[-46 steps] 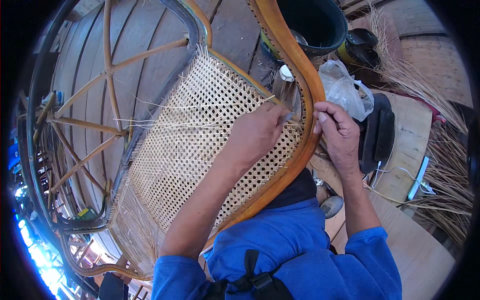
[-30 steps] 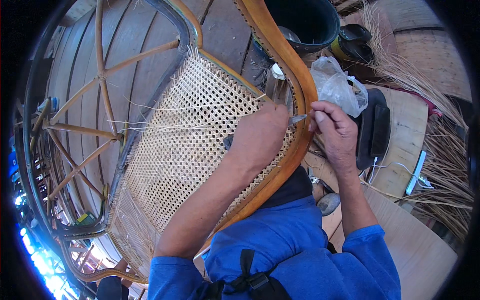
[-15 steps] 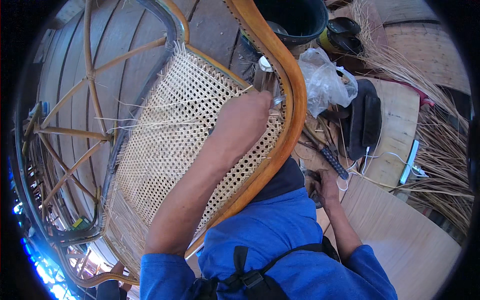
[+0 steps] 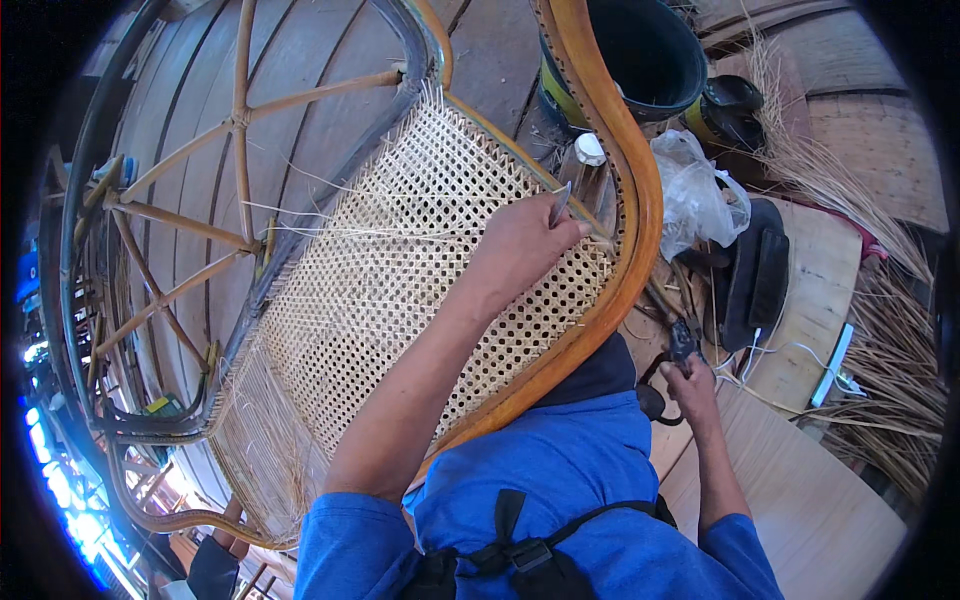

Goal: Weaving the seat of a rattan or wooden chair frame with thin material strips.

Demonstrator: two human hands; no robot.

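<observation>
Lowered from the curved wooden frame [image 4: 648,195] in the past second, the right hand [image 4: 692,392] has its fingers closed around a dark tool [image 4: 684,342], its shape hard to make out; the left hand [image 4: 525,242] grips a blade [image 4: 562,204], handle hidden, over woven cane [image 4: 350,290] partly covered by the forearm [image 4: 410,395], a plastic bag [image 4: 690,190] and cut-off bucket [image 4: 662,88] beyond the frame

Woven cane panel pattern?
The cane panel is a pale open lattice with rows of small dark holes; best seen in the head view.
</observation>
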